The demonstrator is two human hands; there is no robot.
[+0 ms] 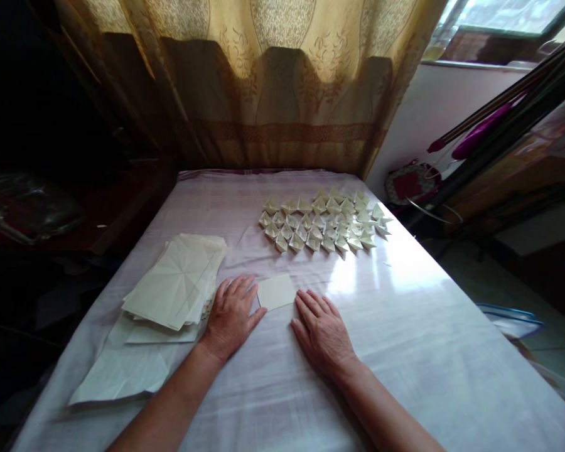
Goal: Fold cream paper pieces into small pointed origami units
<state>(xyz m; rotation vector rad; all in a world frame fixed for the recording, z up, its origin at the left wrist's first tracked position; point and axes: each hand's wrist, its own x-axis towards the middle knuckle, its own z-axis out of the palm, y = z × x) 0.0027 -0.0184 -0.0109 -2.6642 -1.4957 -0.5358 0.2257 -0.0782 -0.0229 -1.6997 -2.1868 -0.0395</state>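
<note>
A small cream rectangle of paper (276, 292) lies flat on the table between my hands. My left hand (232, 314) rests palm down at its left edge, fingers stretched out, the thumb by its lower left corner. On the other side, my right hand (321, 326) lies flat with its fingertips at the paper's right edge. Beside my left hand is a stack of creased paper sheets (174, 282), the top one marked with fold lines running out from its middle. Farther back stand rows of small folded paper boats (314, 229).
A pale cloth covers the table (405, 364). Larger white sheets (127, 364) stick out under the stack. A gold patterned curtain (282, 94) hangs behind the table. To the right are poles and a red bag (413, 183) by the wall; a dark surface (113, 207) stands at left.
</note>
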